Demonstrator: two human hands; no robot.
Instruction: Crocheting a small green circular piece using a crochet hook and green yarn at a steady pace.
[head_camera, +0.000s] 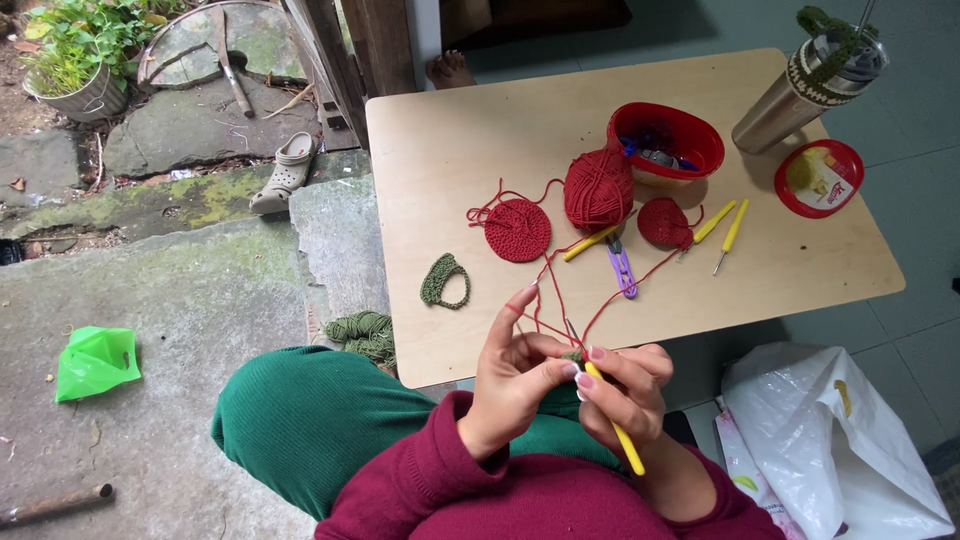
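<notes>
Pinching a yellow crochet hook (615, 420) in right hand (625, 390) fingers, left hand (515, 375) fingers closed on red yarn (545, 300)

A steel tumbler (790, 105) and red lid (819, 178) stand on the wooden table (450, 130), with a clog (286, 172), potted plant (75, 50) and green bag (94, 362) on the stone ground.

Bare wood along the table (450, 150) left half and near right edge: open passage. Blocked in the middle by red yarn ball (598, 190), red crochet disc (517, 229), smaller red piece (665, 222), purple snips (623, 270) and yellow hooks (724, 222). Strung across the near approach: red strands (560, 290), perhaps slack. Back right crowded by red bowl (666, 140), steel tumbler (800, 95), round red lid (819, 178). Green loop (444, 282) alone near the left edge.
</notes>
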